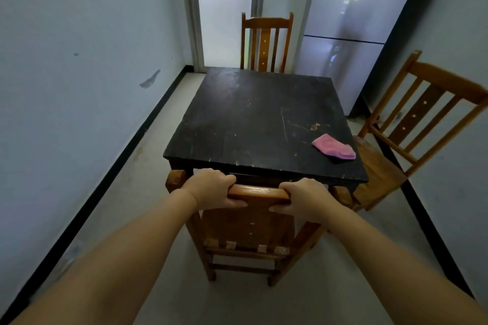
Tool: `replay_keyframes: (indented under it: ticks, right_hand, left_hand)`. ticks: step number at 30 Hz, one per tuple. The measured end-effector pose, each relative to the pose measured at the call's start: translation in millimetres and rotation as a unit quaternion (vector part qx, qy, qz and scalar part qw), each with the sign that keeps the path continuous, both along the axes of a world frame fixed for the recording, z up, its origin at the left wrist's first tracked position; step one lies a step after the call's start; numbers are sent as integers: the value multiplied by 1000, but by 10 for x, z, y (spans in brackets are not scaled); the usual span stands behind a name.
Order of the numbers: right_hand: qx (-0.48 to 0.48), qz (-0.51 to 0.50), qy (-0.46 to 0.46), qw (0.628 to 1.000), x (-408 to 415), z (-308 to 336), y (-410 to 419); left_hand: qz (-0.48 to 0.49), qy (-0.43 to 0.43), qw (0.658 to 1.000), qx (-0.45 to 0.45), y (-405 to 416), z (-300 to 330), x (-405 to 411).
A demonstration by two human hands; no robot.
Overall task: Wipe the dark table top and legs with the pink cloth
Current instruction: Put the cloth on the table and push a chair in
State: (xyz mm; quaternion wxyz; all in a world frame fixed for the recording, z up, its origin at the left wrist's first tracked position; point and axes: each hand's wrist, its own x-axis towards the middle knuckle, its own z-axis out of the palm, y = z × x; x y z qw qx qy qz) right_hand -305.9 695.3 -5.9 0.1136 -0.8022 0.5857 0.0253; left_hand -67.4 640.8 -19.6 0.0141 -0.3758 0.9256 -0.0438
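Note:
The dark square table [250,119] stands in the middle of a narrow room, its top scratched and worn. The pink cloth [334,147] lies crumpled on the top near the front right corner, with neither hand on it. A wooden chair [253,229] is tucked against the table's near side. My left hand [211,188] and my right hand [303,199] both grip the chair's top rail, fingers curled over it. The table legs are mostly hidden by the chair and the top.
A second wooden chair [266,42] stands at the table's far side, a third [412,124] at its right. A tall fridge [351,42] is at the back right, a frosted door [224,8] behind. Walls close in left and right.

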Motion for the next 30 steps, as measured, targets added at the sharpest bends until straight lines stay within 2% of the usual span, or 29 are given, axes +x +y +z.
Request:
replay_keyframes:
  ticks: [9,14,18,20,22,24,28,30]
  right_hand:
    - [10,-3,4,1000,-100,-5,-525]
    - [32,2,15,999,-103,14,-555]
    - [126,-26,-98,987,8,199,-621]
    - [44,-7,-125,991,159,309,-763]
    - [-74,13,-119,990,372,404,-929]
    - [-150,44,-118,981,649,478,-1073]
    - [-222,121,-139,957,1387,589,-1273]
    - [-235,156,-136,950,1839,608,-1362]
  left_hand:
    - [9,-5,1000,-1,-484,10,-118]
    - [38,-23,998,41,-453,80,-141]
    - [82,-68,988,112,-407,296,-212]
    - [102,-55,988,105,-459,513,-184]
    - [116,-18,993,30,-545,769,7]
    - [150,10,988,-23,-608,938,360]
    - [198,88,968,-130,-577,907,1178]
    - [225,101,953,-174,-497,777,1562]
